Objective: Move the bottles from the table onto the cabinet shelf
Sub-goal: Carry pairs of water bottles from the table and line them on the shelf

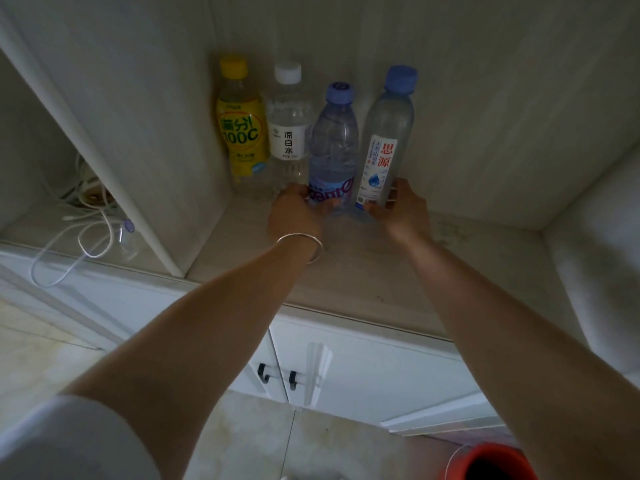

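Head view: four bottles upright in a row on the cabinet shelf (346, 271). Left hand (294, 213) grips the blue-label bottle (334, 147) at its base; right hand (403, 211) grips the tall bottle (384, 140). Yellow bottle (240, 123) and white-cap bottle (289, 126) stand just left.

Both arms stretched forward, bare forearms converging slightly. Left hand (294, 209) palm turned inward, fingers curled round base of blue-labelled bottle (334, 150). Thin bangle (301, 245) on left wrist. Right hand (403, 211) mirrors it, thumb and fingers gripping lower part of white-labelled bottle (384, 143). Grey sleeve (62, 441) on left upper arm.
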